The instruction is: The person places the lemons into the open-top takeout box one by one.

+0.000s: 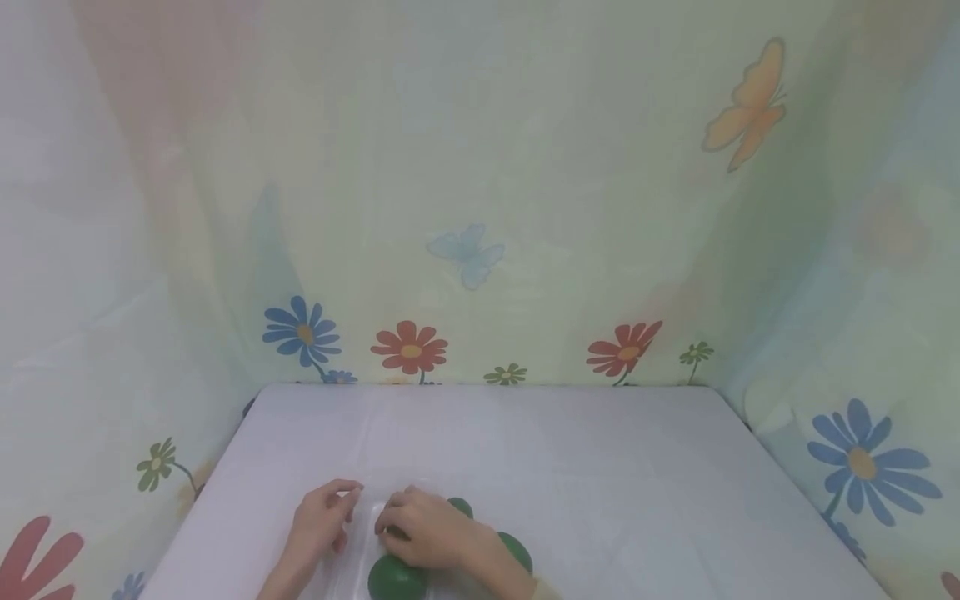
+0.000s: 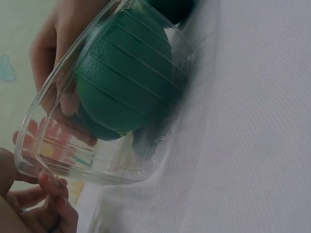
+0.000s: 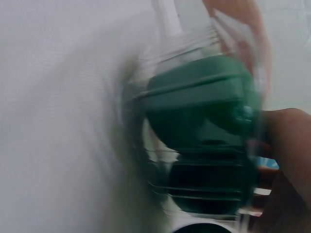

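A clear plastic container point(image 2: 92, 170) stands on the table, with smooth round green fruit point(image 2: 124, 73) inside. At its left rim, my left hand point(image 1: 318, 521) has bent fingers point(image 2: 51, 187) pinching the corner. My right hand point(image 1: 431, 529) reaches over the container, its thumb and fingers curled round a green fruit, mostly hidden under the hand. In the right wrist view, green fruit point(image 3: 199, 107) shows through the blurred clear wall, beside the right hand point(image 3: 291, 141). Another green fruit point(image 1: 398, 577) sits nearest the front in the head view.
Beyond the right hand is a small part of a green fruit point(image 1: 461, 506), and another green fruit point(image 1: 516, 550) lies behind the right forearm. The white table point(image 1: 637, 492) is bordered by a fabric backdrop point(image 1: 525, 167) printed with flowers and butterflies.
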`<state>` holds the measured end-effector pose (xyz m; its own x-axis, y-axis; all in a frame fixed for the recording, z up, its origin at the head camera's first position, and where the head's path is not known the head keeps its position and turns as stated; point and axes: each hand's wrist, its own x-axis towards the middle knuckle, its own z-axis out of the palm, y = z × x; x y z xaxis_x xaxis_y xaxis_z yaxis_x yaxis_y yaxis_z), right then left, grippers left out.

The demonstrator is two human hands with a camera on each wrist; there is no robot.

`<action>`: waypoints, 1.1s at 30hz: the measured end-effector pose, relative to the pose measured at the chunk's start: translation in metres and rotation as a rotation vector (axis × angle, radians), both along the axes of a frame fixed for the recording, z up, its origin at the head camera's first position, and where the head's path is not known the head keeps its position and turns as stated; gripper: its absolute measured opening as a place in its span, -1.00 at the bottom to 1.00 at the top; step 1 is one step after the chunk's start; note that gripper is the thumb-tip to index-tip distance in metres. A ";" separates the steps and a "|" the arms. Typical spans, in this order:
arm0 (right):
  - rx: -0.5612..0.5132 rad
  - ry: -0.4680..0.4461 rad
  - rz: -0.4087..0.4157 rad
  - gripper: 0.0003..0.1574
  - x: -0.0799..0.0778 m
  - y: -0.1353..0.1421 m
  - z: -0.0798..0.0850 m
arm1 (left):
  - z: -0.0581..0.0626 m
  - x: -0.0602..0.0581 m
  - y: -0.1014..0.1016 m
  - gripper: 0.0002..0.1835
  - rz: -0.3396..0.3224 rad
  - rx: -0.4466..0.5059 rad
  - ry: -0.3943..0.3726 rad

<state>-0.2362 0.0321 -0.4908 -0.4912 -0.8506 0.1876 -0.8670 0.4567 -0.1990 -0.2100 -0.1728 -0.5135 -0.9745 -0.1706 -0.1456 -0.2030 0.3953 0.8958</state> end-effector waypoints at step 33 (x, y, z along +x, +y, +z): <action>-0.108 -0.021 -0.267 -0.78 0.044 0.114 0.012 | 0.002 -0.001 -0.002 -0.59 -0.007 -0.013 -0.010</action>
<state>-0.1921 0.1463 -0.4791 -0.7001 -0.6661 0.2570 -0.7138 0.6439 -0.2756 -0.2109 -0.1747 -0.5119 -0.9742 -0.1659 -0.1528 -0.2089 0.4083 0.8886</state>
